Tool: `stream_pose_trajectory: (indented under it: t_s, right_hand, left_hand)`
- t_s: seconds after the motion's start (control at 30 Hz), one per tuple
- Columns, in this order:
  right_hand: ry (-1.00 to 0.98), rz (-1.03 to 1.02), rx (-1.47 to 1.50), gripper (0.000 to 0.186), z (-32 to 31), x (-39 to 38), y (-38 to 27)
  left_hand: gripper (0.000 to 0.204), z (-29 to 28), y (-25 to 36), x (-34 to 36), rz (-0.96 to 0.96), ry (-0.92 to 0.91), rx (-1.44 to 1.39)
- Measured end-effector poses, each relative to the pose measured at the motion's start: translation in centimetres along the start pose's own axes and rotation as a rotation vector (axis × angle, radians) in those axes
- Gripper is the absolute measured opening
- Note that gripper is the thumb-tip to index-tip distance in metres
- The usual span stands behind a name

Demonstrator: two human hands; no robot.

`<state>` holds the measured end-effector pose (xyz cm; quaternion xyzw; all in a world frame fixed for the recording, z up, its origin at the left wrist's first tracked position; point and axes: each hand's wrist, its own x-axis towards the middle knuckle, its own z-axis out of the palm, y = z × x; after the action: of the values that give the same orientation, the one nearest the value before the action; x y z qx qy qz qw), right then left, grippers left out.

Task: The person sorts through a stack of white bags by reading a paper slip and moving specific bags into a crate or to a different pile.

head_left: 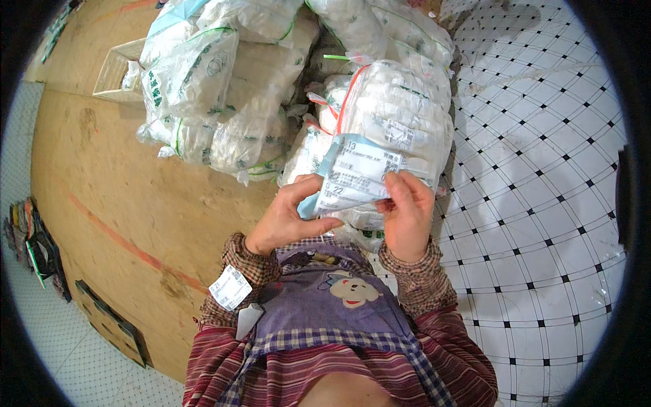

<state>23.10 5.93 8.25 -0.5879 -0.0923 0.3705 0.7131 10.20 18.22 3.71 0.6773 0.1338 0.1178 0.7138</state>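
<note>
My right hand (410,214) pinches a sheet of printed white labels with light-blue backing (356,173), held over the bagged goods. At the sheet's left edge, my left hand (288,210) has its thumb stretched out below and apart from its curved fingers, whose tips are partly hidden by the sheet. Behind the sheet stands a clear bag of stacked white bundles with red edging (400,102). A loose white label (229,288) is stuck on my left sleeve, and a small white piece (248,319) is beside it.
More bulging clear bags with green ties (196,74) are piled ahead. A woven cream basket (108,78) stands at back left on the tan board floor (102,169). Dark items (34,244) and a dark flat board (108,319) lie at left. Checked white flooring (529,203) is on the right.
</note>
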Motion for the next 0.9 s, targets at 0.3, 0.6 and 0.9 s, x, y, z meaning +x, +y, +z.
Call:
stream_pose_trajectory:
  t_s: [0.3,0.6,0.9]
  right_hand:
    - [0.130,0.049,0.111,0.017,-1.1,1.4,0.5]
    - [0.149,0.030,0.085,0.018,-1.5,2.9,0.2]
    - [0.180,0.046,0.126,0.019,-0.7,4.6,-0.4]
  left_hand:
    - [0.043,1.1,1.6,-0.9,-0.220,-0.108,-0.394]
    - [0.061,1.2,0.8,-1.5,-0.191,-0.190,-0.507]
    - [0.073,1.1,0.6,-2.5,-0.278,-0.189,-0.640]
